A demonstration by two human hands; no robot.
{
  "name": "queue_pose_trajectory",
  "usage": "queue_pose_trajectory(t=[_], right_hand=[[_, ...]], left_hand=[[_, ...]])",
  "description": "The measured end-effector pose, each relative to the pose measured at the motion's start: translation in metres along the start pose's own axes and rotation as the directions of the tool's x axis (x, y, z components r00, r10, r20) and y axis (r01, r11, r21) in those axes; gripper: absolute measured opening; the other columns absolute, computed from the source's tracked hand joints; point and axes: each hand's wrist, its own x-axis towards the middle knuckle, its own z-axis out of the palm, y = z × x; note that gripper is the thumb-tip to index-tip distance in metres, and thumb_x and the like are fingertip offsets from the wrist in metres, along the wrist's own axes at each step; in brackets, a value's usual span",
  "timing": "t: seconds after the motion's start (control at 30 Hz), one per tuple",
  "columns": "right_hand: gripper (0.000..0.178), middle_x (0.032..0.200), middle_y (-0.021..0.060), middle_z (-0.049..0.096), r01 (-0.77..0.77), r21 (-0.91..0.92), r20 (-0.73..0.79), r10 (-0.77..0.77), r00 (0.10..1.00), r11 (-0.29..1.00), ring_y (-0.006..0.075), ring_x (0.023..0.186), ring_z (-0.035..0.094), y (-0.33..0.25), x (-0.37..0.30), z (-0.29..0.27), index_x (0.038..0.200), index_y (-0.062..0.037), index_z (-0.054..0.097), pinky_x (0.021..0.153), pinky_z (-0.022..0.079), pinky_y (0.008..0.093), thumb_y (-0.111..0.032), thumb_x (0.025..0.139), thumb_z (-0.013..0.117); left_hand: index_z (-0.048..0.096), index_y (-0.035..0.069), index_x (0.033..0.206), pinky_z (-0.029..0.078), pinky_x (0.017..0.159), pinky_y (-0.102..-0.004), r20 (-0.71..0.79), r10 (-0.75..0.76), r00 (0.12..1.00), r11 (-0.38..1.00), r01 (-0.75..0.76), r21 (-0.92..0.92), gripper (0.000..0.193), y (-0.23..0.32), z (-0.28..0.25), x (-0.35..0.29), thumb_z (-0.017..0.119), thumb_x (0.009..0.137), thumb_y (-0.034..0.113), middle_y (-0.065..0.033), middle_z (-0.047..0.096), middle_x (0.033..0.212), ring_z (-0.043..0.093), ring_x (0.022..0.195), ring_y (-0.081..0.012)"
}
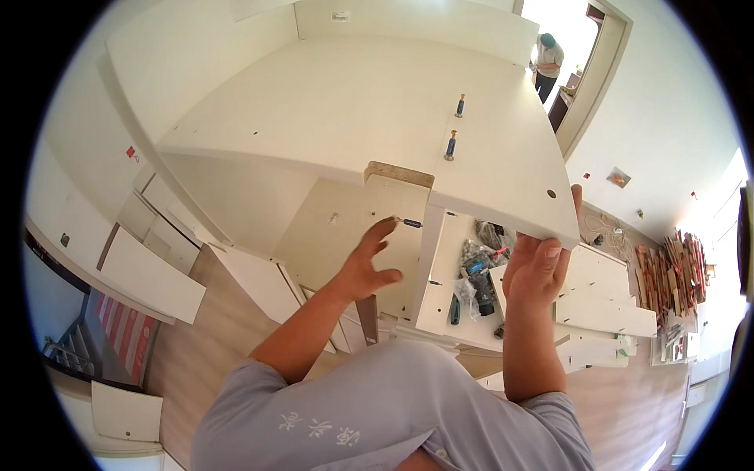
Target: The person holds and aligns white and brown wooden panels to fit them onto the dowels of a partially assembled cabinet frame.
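A large white furniture panel (338, 102) spans the view, with a rectangular notch (400, 174) in its near edge. My right hand (538, 271) grips its near right corner, thumb in front and a finger up at the side edge. My left hand (367, 263) is below the notch, fingers apart and nothing held. Its fingertips are close to a blue connecting bolt (410, 224) sticking out sideways from an upright white board (426, 263); whether they touch it I cannot tell. Two more blue bolts with brass-coloured ends, a far one (460, 106) and a nearer one (451, 146), stand on the panel.
Under the panel's right part lie a dark power tool (481, 290) and plastic bags (475, 255). White boards (601, 298) are stacked on the right, near a pile of reddish wood strips (671, 271). Another person (547, 63) stands by the far doorway. Loose boards (149, 271) lean at left.
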Motion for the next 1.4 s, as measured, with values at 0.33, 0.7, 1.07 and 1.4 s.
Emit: queue_pose_trajectory(t=[0.33, 0.7, 1.07, 1.4], right_hand=[[0.082, 0.164, 0.0174, 0.031, 0.149, -0.046, -0.015, -0.150, 0.989, 0.988, 0.0275, 0.148, 0.040, 0.012, 0.001, 0.001, 0.161, 0.0053, 0.014, 0.121, 0.037, 0.0428, -0.045, 0.107, 0.050], [0.080, 0.160, 0.0191, 0.037, 0.165, -0.026, -0.093, -0.167, 0.982, 0.986, 0.0294, 0.145, 0.043, -0.007, 0.027, 0.025, 0.161, 0.0066, 0.015, 0.119, 0.037, 0.0426, -0.042, 0.108, 0.051], [0.077, 0.157, 0.0201, 0.040, 0.162, -0.049, -0.102, -0.166, 0.981, 0.986, 0.0301, 0.142, 0.046, -0.018, 0.031, 0.029, 0.160, 0.0064, 0.016, 0.117, 0.041, 0.0442, -0.041, 0.109, 0.049], [0.082, 0.159, 0.0180, 0.039, 0.109, -0.205, -0.079, -0.127, 0.989, 0.973, 0.0303, 0.141, 0.047, -0.004, 0.012, 0.009, 0.160, 0.0043, 0.021, 0.115, 0.042, 0.0436, -0.052, 0.106, 0.048]], left_hand=[[0.048, -0.003, 0.139, 0.047, 0.102, -0.0474, -0.016, -0.042, 0.999, 0.993, 0.043, 0.109, 0.052, 0.063, 0.071, 0.020, 0.065, 0.093, 0.015, -0.0243, 0.059, 0.129, 0.059, 0.121, -0.0379], [0.037, -0.003, 0.145, 0.047, 0.102, -0.0445, -0.036, 0.063, 0.997, 0.986, -0.057, 0.154, 0.058, 0.054, 0.074, 0.020, 0.059, 0.093, 0.010, -0.0223, 0.057, 0.128, 0.059, 0.119, -0.0309], [-0.001, 0.005, 0.164, 0.040, 0.116, -0.0437, 0.108, 0.020, 0.994, 0.999, -0.023, 0.033, 0.095, 0.073, 0.084, 0.024, 0.056, 0.089, -0.002, -0.0276, 0.011, 0.167, 0.018, 0.156, -0.0419], [0.003, -0.006, 0.160, 0.028, 0.124, -0.0484, 0.090, 0.167, 0.982, 0.964, -0.182, 0.194, 0.094, 0.074, 0.119, 0.032, 0.057, 0.083, -0.004, -0.0292, 0.013, 0.165, 0.015, 0.154, -0.0462]])
